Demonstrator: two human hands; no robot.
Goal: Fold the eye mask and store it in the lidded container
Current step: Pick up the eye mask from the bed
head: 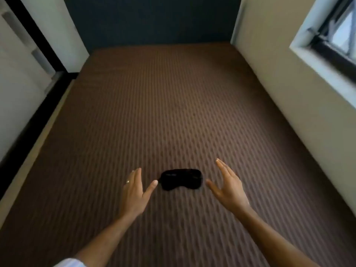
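A black eye mask lies flat and unfolded on the brown striped bed cover, near its front. My left hand hovers just left of the mask, fingers apart, its thumb tip almost at the mask's left end. My right hand is held edge-on just right of the mask, fingers spread, a small gap from it. Neither hand holds anything. No lidded container is in view.
The bed fills the middle of the view. A cream wall with a window runs along its right side, a dark wall stands at the far end, and the bed's left edge drops beside a white panel.
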